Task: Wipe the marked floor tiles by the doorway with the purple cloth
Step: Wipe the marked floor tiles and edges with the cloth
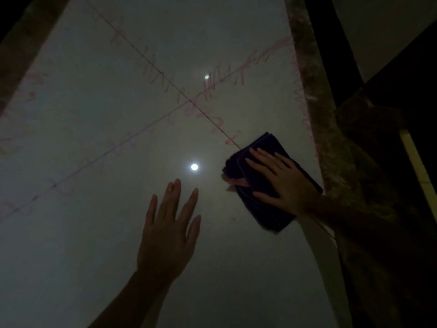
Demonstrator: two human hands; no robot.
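Two hands show: the left hand (pixel 169 223) and the right hand (pixel 281 176). One purple cloth (pixel 260 185). Two grout lines (pixel 146 55) cross, so four floor tiles (pixel 94 102) meet. Two light reflections (pixel 194 167) glare.

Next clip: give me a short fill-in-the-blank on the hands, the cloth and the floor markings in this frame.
1. The purple cloth lies under the flat ____ hand.
2. The left hand is open, fingers spread, and holds ____.
3. The scribbles along the tile joints are ____ in colour.
4. The cloth lies beside the speckled stone strip, on the ____ side of the picture.

Missing words: right; nothing; red; right
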